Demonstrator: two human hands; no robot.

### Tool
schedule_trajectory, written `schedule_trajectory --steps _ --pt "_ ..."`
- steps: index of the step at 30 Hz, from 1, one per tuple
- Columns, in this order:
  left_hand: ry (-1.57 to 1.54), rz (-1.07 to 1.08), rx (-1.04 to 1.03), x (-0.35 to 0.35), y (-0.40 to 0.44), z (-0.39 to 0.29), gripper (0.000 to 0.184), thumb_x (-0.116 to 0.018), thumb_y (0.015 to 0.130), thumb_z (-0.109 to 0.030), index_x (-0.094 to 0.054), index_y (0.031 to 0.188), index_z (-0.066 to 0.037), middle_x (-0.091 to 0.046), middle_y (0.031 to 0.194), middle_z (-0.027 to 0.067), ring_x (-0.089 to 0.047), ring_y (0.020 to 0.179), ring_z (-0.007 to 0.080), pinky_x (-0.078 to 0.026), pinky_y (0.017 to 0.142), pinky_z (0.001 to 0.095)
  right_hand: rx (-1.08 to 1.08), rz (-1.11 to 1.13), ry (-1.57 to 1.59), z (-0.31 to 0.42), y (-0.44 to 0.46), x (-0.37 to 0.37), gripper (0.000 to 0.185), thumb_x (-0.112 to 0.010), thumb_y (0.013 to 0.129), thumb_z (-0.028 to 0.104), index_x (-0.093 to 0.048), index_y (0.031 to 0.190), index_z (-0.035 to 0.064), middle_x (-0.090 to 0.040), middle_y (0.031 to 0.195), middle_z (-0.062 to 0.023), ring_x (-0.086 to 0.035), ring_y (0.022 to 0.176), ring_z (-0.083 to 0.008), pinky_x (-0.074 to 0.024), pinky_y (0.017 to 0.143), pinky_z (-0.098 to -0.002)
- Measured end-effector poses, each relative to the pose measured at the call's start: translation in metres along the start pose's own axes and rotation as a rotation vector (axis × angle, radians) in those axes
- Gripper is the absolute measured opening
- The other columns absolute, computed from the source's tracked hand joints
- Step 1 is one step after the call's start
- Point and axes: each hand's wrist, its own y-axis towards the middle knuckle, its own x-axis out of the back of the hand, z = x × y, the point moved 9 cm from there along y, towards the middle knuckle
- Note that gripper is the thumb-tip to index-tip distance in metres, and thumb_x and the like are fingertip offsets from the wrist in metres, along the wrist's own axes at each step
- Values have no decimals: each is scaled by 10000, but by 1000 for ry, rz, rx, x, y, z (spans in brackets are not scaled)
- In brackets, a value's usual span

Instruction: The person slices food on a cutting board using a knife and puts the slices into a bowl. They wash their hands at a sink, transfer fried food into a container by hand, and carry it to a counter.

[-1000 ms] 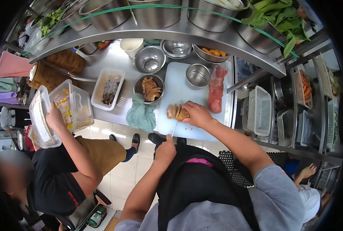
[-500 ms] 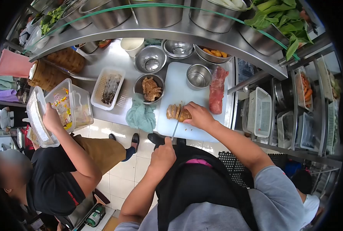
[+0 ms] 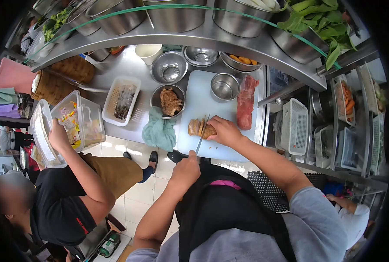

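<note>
- Cooked meat (image 3: pixel 197 127): on the near part of the cutting board (image 3: pixel 194 96), partly sliced; its right end is covered by a hand.
- Right hand (image 3: pixel 225 132): fingers (image 3: pixel 215 124) closed down over that end of the meat; the fingertips' undersides are out of sight.
- Left hand (image 3: pixel 185 171), just off the board's near edge: fingers curled tightly around the knife (image 3: pixel 199 146), whose handle is hidden in the fist. The blade shows as a thin strip among the slices; how deep it sits cannot be told.
- Left of the board: a green cloth (image 3: pixel 159 131) overlaps the tabletop (image 3: pixel 143 74) edge.
- Beyond the board: the shelf (image 3: pixel 177 40) hides the tabletop's far edge.
- Well left of the board: a co-worker's black sleeve (image 3: pixel 74 212) bears red lettering, seemingly ending in "HANH"; the rest is too small to read.
</note>
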Motion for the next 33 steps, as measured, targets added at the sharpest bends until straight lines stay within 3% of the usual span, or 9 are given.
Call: schedule_trajectory --steps 3,8,12,19,22,27,33 --pt "66 73 21 5 -15 0 306 -513 937 -78 -452 1167 114 -668 801 374 -687 793 541 -560 718 608 -16 0 -1 -4 0 -4 600 -880 725 282 -612 1213 58 -632 1181 -123 -663 1064 -368 -557 901 -457" --pt "-33 -28 -3 -25 14 10 275 -516 943 -95 -450 1135 90 -668 828 381 -688 814 540 -551 752 619 3 6 -28 1 1 -2 589 -871 739 271 -618 1217 38 -629 1168 -122 -670 1055 -346 -558 908 -439" --pt "13 68 45 -11 -9 8 275 -514 940 -83 -444 1142 91 -670 814 373 -690 814 536 -553 744 612 17 -16 -25 1 0 -1 592 -872 738 270 -614 1216 35 -629 1170 -124 -672 1052 -343 -560 904 -435" --pt "-13 18 66 -15 1 8 310 -504 921 -72 -472 1191 78 -684 896 376 -698 862 533 -566 777 604 41 -39 -34 6 1 2 573 -876 728 242 -610 1194 42 -628 1134 -123 -674 1034 -341 -565 875 -441" --pt "63 133 97 -16 -17 11 308 -484 929 -54 -475 1202 89 -686 875 368 -703 843 521 -572 749 592 43 -38 -29 6 -1 2 566 -877 728 245 -614 1186 41 -630 1128 -124 -675 1027 -343 -565 873 -442" --pt "-9 -154 -2 -52 15 23 235 -486 946 -72 -458 1131 69 -678 801 361 -695 785 536 -567 715 610 22 -29 -50 6 1 0 557 -879 730 250 -623 1180 46 -633 1131 -124 -676 1027 -343 -564 880 -440" --pt "28 -121 -8 -25 5 16 188 -492 948 -70 -455 1091 47 -678 766 343 -702 756 521 -576 692 603 -37 -64 -3 1 -4 1 580 -883 728 254 -624 1201 40 -628 1154 -130 -667 1058 -342 -557 912 -437"
